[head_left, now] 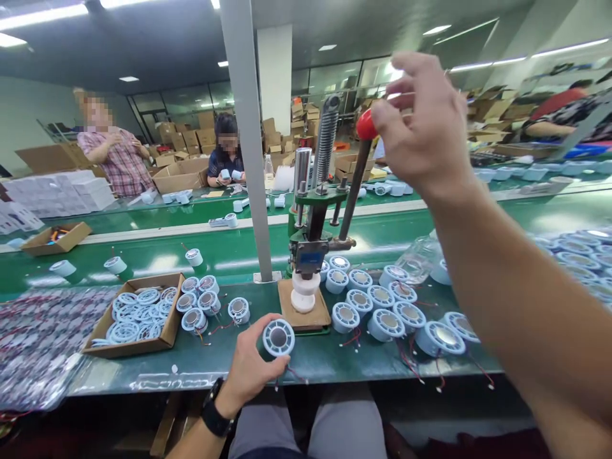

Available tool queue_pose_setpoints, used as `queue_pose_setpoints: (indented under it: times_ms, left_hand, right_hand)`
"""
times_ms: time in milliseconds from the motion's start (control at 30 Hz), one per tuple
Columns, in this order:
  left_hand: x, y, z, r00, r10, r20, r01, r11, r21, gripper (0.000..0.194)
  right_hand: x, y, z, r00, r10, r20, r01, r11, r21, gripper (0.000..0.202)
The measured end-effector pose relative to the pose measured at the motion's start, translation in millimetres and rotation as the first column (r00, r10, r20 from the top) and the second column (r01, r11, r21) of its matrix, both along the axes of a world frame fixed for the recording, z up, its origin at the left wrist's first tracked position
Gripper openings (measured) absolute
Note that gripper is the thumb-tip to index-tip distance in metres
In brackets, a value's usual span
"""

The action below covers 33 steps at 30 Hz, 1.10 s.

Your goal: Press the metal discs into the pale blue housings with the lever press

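Observation:
My left hand (258, 357) grips a light blue round motor housing (278, 338) between thumb and fingers, its ribbed face and grey centre disc turned up. Thin wires hang below it. Just beyond stands a hand press (313, 248) with a white plunger above a white round seat (303, 301) on a brown board. My right hand (421, 115) is raised at the red knob (367, 125) of the press lever (356, 185). Its thumb overlaps the knob while the fingers are apart, not wrapped around it. Whether the thumb presses on the knob is unclear.
Several wired housings (386, 324) crowd the bench right of the press. A cardboard box (174, 312) of light blue rings sits left, beside more housings (194, 320). A grey post (246, 140) rises behind. Across the green conveyor (157, 255), a person (227, 153) holds parts.

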<state>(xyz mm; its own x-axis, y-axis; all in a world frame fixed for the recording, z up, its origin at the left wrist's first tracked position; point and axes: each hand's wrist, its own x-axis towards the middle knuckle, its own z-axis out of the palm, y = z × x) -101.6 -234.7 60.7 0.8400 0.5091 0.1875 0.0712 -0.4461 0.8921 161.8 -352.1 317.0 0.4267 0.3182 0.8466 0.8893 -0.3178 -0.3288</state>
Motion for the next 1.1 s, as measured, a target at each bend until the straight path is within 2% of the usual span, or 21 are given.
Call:
queue_pose_setpoints:
  times_ms: [67,167,267,433,533,667,833,967,1100]
  left_hand:
    - [-4.1,-1.1,5.9,1.000,-0.011,-0.011,0.011,1.000,0.018,0.055]
    - [-6.8,1.8,8.1,0.999,0.005,-0.039,-0.004,1.000,0.025,0.056]
    - [-7.5,4.3,6.4,0.999,0.010,-0.049,-0.009,1.000,0.021,0.058]
    - [0.1,6.9,2.8,0.997,0.001,-0.075,-0.001,1.000,0.001,0.058]
    - [20.7,17.7,-1.7,0.997,0.017,-0.077,-0.015,1.000,0.021,0.056]
    - [65.8,36.2,-9.4,0.999,0.024,-0.023,-0.025,0.999,-0.028,0.054]
    - [115.5,33.5,-17.9,0.992,-0.118,0.055,0.123,0.986,-0.114,0.053]
    - [132.3,29.4,-26.2,0.973,-0.197,0.122,0.219,0.955,-0.201,0.050]
    - [131.8,32.6,-31.7,0.974,-0.218,0.064,0.226,0.957,-0.184,0.053]
  right_hand:
    - [15.5,14.4,10.2,0.983,0.116,-0.142,-0.121,0.992,-0.031,0.048]
    - [25.8,29.9,5.0,0.930,0.295,-0.221,-0.287,0.955,0.068,0.044]
    - [29.6,36.3,-2.9,0.909,0.380,-0.171,-0.340,0.913,0.225,0.033]
    - [33.8,39.5,-5.2,0.906,0.402,-0.133,-0.352,0.890,0.291,0.030]
    - [33.4,41.0,-5.3,0.912,0.386,-0.137,-0.331,0.891,0.309,0.030]
    - [31.9,43.5,-7.7,0.914,0.389,-0.115,-0.334,0.884,0.327,0.030]
    - [28.7,46.1,-9.3,0.899,0.417,-0.131,-0.347,0.864,0.364,0.030]
    - [29.7,48.6,-14.0,0.889,0.433,-0.147,-0.351,0.853,0.386,0.029]
    - [37.5,54.5,-16.3,0.885,0.455,-0.100,-0.379,0.828,0.413,0.028]
